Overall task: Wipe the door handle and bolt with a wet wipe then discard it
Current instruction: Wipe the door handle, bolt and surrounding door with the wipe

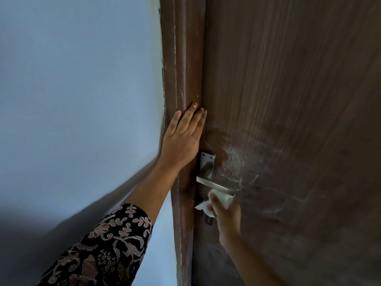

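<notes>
A silver lever door handle (212, 183) on a steel backplate (208, 162) sits on the brown wooden door (288, 100). My right hand (226, 215) holds a white wet wipe (223, 199) pressed against the underside of the lever near its free end. My left hand (182, 139) lies flat with fingers spread on the brown door frame (183, 58), just above and left of the backplate. A keyhole (208, 220) shows below the handle, partly behind the wipe. No bolt is visible.
A pale blue wall (82, 79) fills the left side. White smears and a damp patch (233, 159) mark the door to the right of the handle. My left patterned sleeve (107, 244) crosses the lower left.
</notes>
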`<state>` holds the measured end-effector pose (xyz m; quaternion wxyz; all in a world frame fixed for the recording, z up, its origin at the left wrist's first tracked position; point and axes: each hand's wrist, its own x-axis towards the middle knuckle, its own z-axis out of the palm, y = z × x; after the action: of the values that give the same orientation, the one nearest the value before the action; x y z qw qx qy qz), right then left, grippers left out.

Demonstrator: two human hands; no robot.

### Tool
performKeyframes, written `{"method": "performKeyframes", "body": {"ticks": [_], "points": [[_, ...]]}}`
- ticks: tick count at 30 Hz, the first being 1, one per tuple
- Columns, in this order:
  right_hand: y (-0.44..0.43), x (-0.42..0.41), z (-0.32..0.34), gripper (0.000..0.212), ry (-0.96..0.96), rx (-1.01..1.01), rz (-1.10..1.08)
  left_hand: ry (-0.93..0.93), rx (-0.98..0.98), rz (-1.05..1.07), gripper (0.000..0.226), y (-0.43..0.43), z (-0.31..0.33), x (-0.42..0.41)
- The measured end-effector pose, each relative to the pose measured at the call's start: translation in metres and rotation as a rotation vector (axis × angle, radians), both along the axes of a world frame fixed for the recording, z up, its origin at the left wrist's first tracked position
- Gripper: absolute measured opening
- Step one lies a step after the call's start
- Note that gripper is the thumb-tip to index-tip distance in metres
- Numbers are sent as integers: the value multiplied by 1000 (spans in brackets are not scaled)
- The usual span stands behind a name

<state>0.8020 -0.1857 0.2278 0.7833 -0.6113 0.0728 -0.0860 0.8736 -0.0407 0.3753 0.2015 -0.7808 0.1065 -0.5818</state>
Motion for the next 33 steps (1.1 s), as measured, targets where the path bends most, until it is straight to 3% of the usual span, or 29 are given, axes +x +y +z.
{"method": "performKeyframes", "body": {"ticks": [3,5,9,15,18,21,29,33], "points": [[20,17,13,20,-22,45,78,10,2,4,47,1,1,-1],[27,23,11,27,-17,85,119,16,1,3,47,1,1,0],[24,22,1,50,-57,-54,90,18,11,2,46,2,-1,1],[12,24,-15,29,-241,-697,140,14,13,3,47,1,-1,2],[15,23,-18,29,-215,-960,179,16,10,1,47,1,-1,2],[19,21,-18,38,-139,-1276,83,13,4,5,48,0,-1,1],[24,15,-12,53,-164,-1731,-12,10,19,5,46,1,0,0],[31,21,-3,65,-214,-1797,-32,-8,22,-7,45,2,1,0]]}}
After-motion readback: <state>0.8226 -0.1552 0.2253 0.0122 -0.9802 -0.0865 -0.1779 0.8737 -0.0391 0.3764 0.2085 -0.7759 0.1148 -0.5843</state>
